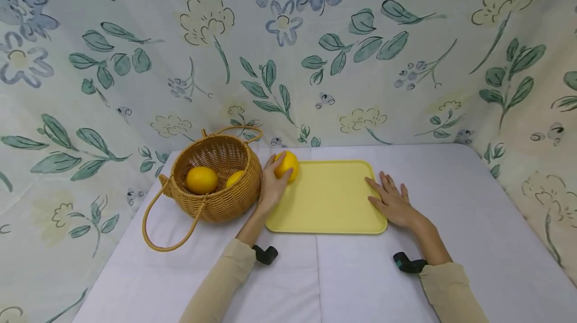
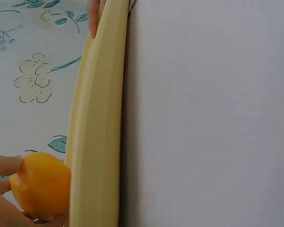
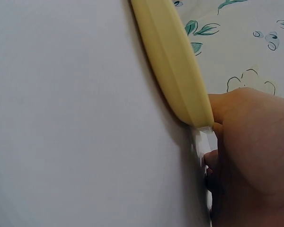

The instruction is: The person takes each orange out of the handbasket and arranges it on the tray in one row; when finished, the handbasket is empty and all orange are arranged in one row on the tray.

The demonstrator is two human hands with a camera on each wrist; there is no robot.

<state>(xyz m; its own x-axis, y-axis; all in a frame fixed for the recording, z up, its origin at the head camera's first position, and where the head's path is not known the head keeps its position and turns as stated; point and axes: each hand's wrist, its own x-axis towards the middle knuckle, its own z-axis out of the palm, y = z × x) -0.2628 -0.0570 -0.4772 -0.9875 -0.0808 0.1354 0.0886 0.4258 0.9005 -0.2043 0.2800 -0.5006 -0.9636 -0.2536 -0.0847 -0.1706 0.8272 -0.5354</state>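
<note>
In the head view my left hand (image 1: 273, 185) grips a yellow-orange citrus fruit (image 1: 290, 165) at the upper left corner of a pale yellow tray (image 1: 333, 198). The left wrist view shows this fruit (image 2: 41, 185) between thumb and fingers, beside the tray's side wall (image 2: 95, 142); whether it rests on the tray cannot be told. My right hand (image 1: 396, 203) lies at the tray's right edge with fingers spread, some of them touching the rim. Seen from the right wrist, that hand (image 3: 255, 142) meets the tray's corner (image 3: 191, 104).
Left of the tray stands a wicker basket (image 1: 225, 208) with its two handles spread apart. Inside are a whole yellow-orange fruit (image 1: 202, 180) and another (image 1: 235, 178), partly hidden by the rim. A white cloth (image 1: 351, 273) covers the table; a floral curtain (image 1: 288, 97) hangs behind.
</note>
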